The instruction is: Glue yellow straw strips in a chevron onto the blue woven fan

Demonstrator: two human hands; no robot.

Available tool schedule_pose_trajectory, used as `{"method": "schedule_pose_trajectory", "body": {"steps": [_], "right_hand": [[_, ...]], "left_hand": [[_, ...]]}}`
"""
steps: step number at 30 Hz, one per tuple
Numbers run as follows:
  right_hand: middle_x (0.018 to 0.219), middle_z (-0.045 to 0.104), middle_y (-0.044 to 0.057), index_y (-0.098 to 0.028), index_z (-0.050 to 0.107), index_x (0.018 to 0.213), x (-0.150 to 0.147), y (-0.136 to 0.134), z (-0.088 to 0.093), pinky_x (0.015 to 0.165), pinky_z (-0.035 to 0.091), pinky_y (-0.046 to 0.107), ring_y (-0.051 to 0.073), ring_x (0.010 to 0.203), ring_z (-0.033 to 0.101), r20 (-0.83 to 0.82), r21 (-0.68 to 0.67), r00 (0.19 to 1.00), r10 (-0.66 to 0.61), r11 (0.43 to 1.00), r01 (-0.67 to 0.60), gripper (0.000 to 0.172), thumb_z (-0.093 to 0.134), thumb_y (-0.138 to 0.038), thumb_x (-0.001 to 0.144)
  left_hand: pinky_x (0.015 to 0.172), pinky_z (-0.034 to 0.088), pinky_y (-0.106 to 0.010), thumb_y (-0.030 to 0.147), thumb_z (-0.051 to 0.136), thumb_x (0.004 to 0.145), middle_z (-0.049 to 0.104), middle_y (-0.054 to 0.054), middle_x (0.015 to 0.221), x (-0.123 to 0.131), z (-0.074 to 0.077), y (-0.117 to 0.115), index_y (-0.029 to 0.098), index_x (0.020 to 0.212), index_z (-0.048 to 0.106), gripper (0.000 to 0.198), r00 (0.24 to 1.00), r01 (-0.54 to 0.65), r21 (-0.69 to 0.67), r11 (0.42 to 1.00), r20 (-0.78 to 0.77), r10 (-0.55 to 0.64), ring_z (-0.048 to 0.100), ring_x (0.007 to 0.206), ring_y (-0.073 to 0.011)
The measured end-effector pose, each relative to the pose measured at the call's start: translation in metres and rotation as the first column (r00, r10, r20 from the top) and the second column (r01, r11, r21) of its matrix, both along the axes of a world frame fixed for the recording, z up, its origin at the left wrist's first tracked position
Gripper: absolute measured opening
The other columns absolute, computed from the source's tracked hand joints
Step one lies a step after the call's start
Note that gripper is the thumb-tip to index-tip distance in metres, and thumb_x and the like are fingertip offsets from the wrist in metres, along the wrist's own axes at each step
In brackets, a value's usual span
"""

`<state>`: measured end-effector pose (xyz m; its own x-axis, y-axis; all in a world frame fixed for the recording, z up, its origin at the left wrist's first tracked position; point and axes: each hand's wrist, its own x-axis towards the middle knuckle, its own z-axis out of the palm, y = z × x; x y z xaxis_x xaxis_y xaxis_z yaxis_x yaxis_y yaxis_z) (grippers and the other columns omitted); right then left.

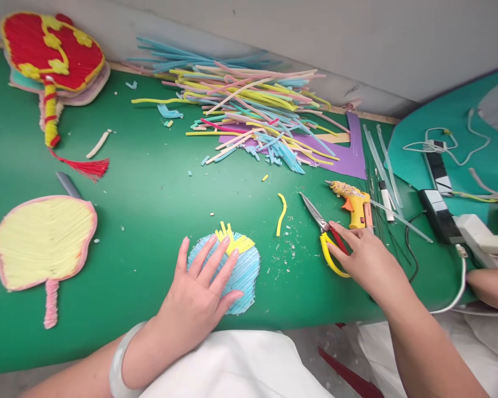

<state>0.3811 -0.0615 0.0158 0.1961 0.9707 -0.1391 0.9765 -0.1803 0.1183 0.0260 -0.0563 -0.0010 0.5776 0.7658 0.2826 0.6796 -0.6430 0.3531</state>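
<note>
My left hand (pixel 201 293) lies flat with fingers spread on a rounded blue piece (pixel 243 282) made of side-by-side strips. Short yellow strips (pixel 239 243) fan out at its top edge, just beyond my fingertips. Part of the blue piece is hidden under the hand. At the right, my right hand (pixel 363 257) has its thumb and fingers on the handles of a pair of scissors (pixel 330 251), one yellow and one red. The scissors rest on the green table with the blades pointing away to the left. A loose yellow strip (pixel 281 214) lies between the hands.
A yellow glue gun (pixel 352 202) lies beyond the scissors. Colourful fuzzy sticks (pixel 249 99) are piled at the back. A cream fan (pixel 45 243) and a red fan (pixel 45 50) are on the left. Power strips (pixel 440 215) and another person's arm (pixel 493 290) are at right.
</note>
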Motion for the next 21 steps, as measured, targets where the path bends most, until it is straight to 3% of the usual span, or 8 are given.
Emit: {"method": "schedule_pose_trajectory", "body": {"steps": [4, 7, 10, 14, 18, 21], "right_hand": [[0.100, 0.065, 0.008, -0.024, 0.068, 0.111, -0.013, 0.009, 0.014, 0.066, 0.045, 0.033, 0.026, 0.093, 0.063, -0.118, 0.152, 0.993, 0.023, 0.988, -0.005, 0.033, 0.049, -0.044, 0.093], [0.089, 0.067, 0.005, -0.023, 0.069, 0.092, -0.039, 0.027, 0.020, 0.067, 0.044, 0.032, 0.021, 0.078, 0.062, -0.269, 0.265, 0.963, 0.022, 0.963, 0.052, 0.026, 0.049, -0.039, 0.094], [0.085, 0.066, 0.005, -0.021, 0.067, 0.085, -0.070, 0.051, 0.017, 0.065, 0.041, 0.031, 0.019, 0.073, 0.060, -0.376, 0.153, 0.926, -0.015, 0.985, 0.078, 0.027, 0.051, -0.043, 0.092], [0.095, 0.066, 0.009, -0.019, 0.063, 0.086, -0.098, 0.080, 0.007, 0.061, 0.036, 0.030, 0.020, 0.075, 0.058, -0.323, 0.035, 0.942, -0.090, 0.994, 0.107, 0.028, 0.055, -0.046, 0.089], [0.089, 0.066, 0.007, -0.019, 0.060, 0.078, -0.103, 0.092, 0.002, 0.062, 0.036, 0.029, 0.019, 0.076, 0.059, -0.355, 0.027, 0.931, -0.084, 0.995, 0.100, 0.011, 0.054, -0.025, 0.086], [0.090, 0.067, 0.006, -0.020, 0.057, 0.084, -0.104, 0.079, 0.008, 0.066, 0.039, 0.029, 0.019, 0.077, 0.060, -0.413, 0.141, 0.908, -0.062, 0.981, 0.131, 0.007, 0.053, -0.024, 0.088]], "left_hand": [[0.112, 0.035, -0.061, 0.016, 0.060, 0.093, 0.062, -0.019, 0.128, -0.015, 0.004, 0.001, 0.009, 0.129, 0.053, 0.038, 0.991, -0.002, 0.092, 0.996, 0.136, -0.010, 0.054, 0.126, -0.0307], [0.106, 0.044, -0.054, 0.012, 0.059, 0.092, 0.064, -0.015, 0.116, -0.028, 0.003, 0.002, 0.012, 0.118, 0.057, 0.026, 0.988, 0.041, 0.085, 0.996, 0.142, -0.053, 0.058, 0.115, -0.0263], [0.096, 0.049, -0.048, 0.015, 0.055, 0.095, 0.064, -0.011, 0.108, -0.035, 0.002, -0.001, 0.014, 0.109, 0.060, 0.015, 0.992, 0.117, 0.023, 0.993, 0.047, -0.118, 0.059, 0.103, -0.0241], [0.088, 0.049, -0.045, 0.017, 0.052, 0.096, 0.065, -0.010, 0.105, -0.032, 0.001, -0.014, 0.015, 0.110, 0.061, 0.017, 0.992, 0.120, 0.017, 0.993, -0.046, -0.119, 0.057, 0.095, -0.0237], [0.088, 0.047, -0.045, 0.018, 0.052, 0.095, 0.066, -0.010, 0.103, -0.021, -0.003, -0.025, 0.014, 0.109, 0.062, 0.018, 0.994, 0.044, 0.064, 0.997, -0.102, -0.037, 0.057, 0.094, -0.0244], [0.088, 0.046, -0.045, 0.019, 0.052, 0.096, 0.067, -0.010, 0.103, -0.016, -0.004, -0.029, 0.016, 0.107, 0.063, 0.016, 0.999, -0.025, 0.058, 0.998, -0.043, 0.028, 0.058, 0.094, -0.0242]]}}
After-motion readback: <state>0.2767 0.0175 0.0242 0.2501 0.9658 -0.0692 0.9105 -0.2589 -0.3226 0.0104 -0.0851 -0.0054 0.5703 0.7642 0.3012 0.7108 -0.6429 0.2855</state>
